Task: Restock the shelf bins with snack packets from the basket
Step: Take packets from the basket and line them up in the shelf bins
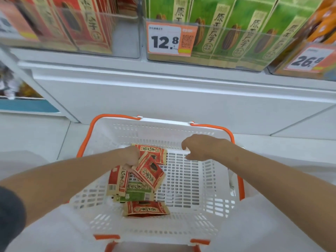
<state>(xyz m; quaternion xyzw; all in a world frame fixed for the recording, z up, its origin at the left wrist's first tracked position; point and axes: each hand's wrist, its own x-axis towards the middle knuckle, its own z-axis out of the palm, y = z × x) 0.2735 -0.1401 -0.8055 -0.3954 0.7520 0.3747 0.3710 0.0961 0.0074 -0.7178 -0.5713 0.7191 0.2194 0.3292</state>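
Note:
A white basket [214,180] with orange handles sits on the floor below the shelf. Inside it my left hand [130,157] grips several red snack packets [150,171], fanned out from my fingers. A green packet [136,194] and another red packet [146,209] lie on the basket floor beneath. My right hand [201,147] hovers over the basket's far right part with fingers loosely curled and nothing in it. Above, a clear bin of red packets [87,24] stands left and a clear bin of green packets [236,37] stands right.
A price tag reading 12.8 [169,40] hangs on the green bin. At the far right another bin [312,57] carries a 26.8 tag with orange packs. A white shelf base [163,95] runs behind the basket. A lower shelf [21,99] shows at left.

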